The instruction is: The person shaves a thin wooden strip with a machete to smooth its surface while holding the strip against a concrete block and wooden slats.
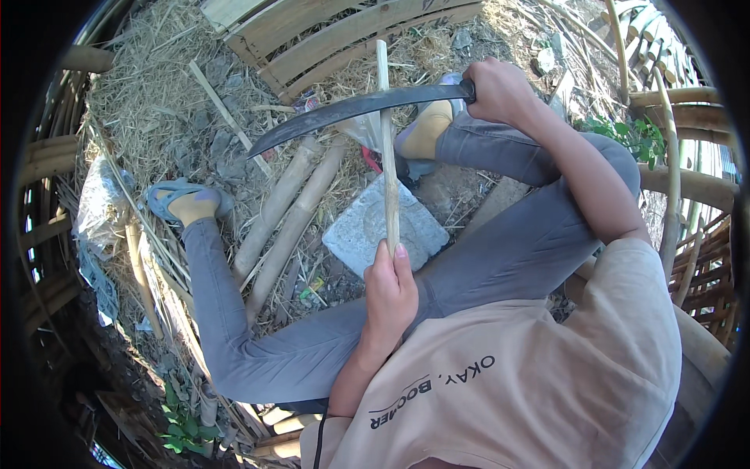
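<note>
- While the left hand [391,291] has one end of a pale wooden stick [391,180], the right hand [498,90] is up beyond it with a curved machete [332,115].
- Left fingers: wrapped round the near end, clamped on the wood, thumb laid along the shaft. Nearly all of the stick's length runs away from that grip, out in front of the body.
- Right fingers: closed in a fist on the machete's handle, which they mostly cover. The blade reaches leftward from the fist, its tip bending back a little toward the wearer.
- And here's the relation that counts, as I judge it: the crossing! Stick lengthwise, blade sideways, close to square on, with the steel passing over the wood up near the far end. Only a short piece pokes out past it. Touching or just above? Can't tell from this angle.
- Which hand is nearer that crossing? The right, clearly; the left is well back at the opposite end.
- Below, the stick's lower half passes over a grey stone block [353,228], between the grey-trousered legs [504,242], with bamboo poles [275,205] lying off to the left.
</note>
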`<state>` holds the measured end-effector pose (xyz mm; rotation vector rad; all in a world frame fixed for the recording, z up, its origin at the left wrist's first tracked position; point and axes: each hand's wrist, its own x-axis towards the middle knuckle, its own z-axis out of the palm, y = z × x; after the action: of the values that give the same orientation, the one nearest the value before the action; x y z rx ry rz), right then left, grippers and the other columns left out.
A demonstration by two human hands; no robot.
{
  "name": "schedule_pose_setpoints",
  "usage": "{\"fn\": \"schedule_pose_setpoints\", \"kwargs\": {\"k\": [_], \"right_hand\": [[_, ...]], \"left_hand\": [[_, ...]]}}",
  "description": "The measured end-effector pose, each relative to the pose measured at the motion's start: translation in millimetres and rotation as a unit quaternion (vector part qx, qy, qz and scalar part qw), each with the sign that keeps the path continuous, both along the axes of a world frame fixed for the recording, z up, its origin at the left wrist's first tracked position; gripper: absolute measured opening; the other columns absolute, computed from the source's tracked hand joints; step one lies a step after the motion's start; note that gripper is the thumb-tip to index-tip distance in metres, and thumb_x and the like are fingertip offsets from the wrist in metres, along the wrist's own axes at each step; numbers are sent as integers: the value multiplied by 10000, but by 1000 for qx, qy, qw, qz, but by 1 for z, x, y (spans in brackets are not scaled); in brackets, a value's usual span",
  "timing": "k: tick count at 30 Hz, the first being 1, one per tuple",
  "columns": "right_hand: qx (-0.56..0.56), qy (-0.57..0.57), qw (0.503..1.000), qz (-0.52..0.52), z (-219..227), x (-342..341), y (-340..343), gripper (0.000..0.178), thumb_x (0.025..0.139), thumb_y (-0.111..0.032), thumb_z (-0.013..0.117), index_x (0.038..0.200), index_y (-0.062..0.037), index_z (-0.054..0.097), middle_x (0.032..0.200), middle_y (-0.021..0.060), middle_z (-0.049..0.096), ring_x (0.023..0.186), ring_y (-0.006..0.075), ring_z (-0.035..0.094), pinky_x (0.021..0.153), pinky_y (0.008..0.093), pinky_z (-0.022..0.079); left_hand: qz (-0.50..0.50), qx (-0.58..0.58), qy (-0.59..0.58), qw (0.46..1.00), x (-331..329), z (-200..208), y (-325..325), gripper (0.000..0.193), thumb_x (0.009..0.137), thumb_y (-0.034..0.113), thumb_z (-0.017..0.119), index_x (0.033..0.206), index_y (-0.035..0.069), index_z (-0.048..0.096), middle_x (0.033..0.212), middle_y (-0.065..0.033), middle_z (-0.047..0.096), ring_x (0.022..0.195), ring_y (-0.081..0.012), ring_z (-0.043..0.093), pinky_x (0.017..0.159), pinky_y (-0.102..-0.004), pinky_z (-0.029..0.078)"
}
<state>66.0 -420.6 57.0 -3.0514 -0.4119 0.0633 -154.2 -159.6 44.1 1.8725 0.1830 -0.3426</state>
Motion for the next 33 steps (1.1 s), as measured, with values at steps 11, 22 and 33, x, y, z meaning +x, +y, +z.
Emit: {"fn": "schedule_pose_setpoints", "kwargs": {"k": [11, 22, 33], "right_hand": [[21, 88, 993, 77, -2, -29, 39, 261, 633, -168, 687, 817, 14, 715, 759, 230, 679, 746, 409, 681, 710, 465, 563], [-28, 81, 996, 25, 7, -9, 7, 220, 668, -160, 680, 807, 10, 684, 774, 226, 677, 757, 415, 689, 691, 487, 565], [-20, 45, 998, -27, -13, 8, 8, 212, 661, -150, 681, 797, 12, 692, 790, 242, 685, 763, 423, 688, 719, 495, 566]], "left_hand": [[6, 6, 13, 1000, -2, -8, 7, 316, 1076, 242, 423, 865, 20, 500, 562, -17, 479, 491, -111, 474, 475, -318, 379], [-11, 13, -11, 1000, 3, -7, 2, 267, 1054, 188, 450, 883, -11, 494, 553, -179, 493, 462, -343, 531, 472, -433, 367], [-7, 12, 24, 1000, -1, -10, 5, 300, 1056, 220, 457, 863, -8, 486, 546, -183, 487, 468, -351, 529, 478, -454, 358]]}}
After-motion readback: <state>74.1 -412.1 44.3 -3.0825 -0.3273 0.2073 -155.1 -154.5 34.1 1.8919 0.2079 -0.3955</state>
